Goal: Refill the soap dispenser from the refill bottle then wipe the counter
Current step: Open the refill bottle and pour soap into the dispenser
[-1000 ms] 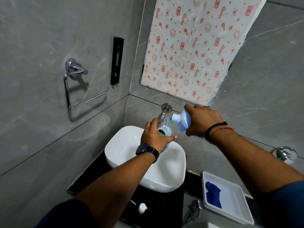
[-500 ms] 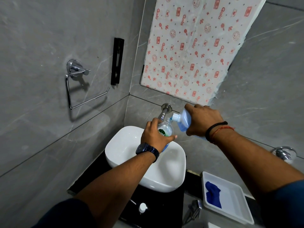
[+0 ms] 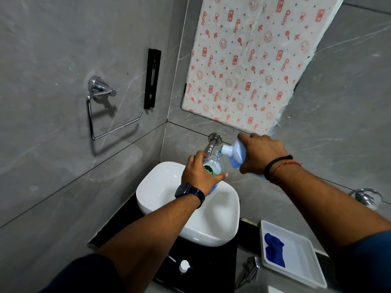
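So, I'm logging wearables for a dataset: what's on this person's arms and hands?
Both hands are bare, with no gloves. The wrist of the left hand carries a dark wristwatch on a blue-black strap. The wrist of the right hand has a black cord bracelet and a thin red-orange thread. Dark blue sleeves cover the upper arms.

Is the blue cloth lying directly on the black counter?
No, the cloth lies inside the white tray, near its left wall.
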{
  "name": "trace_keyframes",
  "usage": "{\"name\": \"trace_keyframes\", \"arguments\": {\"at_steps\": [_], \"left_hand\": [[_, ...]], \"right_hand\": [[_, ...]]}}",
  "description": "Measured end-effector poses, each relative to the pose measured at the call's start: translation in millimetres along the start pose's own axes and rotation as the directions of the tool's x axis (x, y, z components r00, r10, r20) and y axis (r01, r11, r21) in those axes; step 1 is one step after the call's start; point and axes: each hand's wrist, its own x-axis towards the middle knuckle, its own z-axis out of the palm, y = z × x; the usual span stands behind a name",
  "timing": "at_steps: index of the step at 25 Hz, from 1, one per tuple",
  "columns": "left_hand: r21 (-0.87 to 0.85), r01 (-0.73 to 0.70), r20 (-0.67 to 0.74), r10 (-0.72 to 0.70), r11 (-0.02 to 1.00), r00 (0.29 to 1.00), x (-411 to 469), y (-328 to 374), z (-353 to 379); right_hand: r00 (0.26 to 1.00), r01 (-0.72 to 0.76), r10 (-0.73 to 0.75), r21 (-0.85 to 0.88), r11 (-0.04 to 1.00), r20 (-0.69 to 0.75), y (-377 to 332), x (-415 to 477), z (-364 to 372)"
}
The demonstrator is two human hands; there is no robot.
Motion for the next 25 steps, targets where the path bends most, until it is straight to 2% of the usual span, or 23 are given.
{"name": "trace_keyframes", "arguments": {"at_steps": [25], "left_hand": [[-0.001,-0.006,-0.019,0.006,1.000,1.000,-0.2,-4.4,-6.9]], "right_hand": [[1.000,0.017,-0.017,-0.007,1.000,-0.024,-6.0,3.4,2.4]]}}
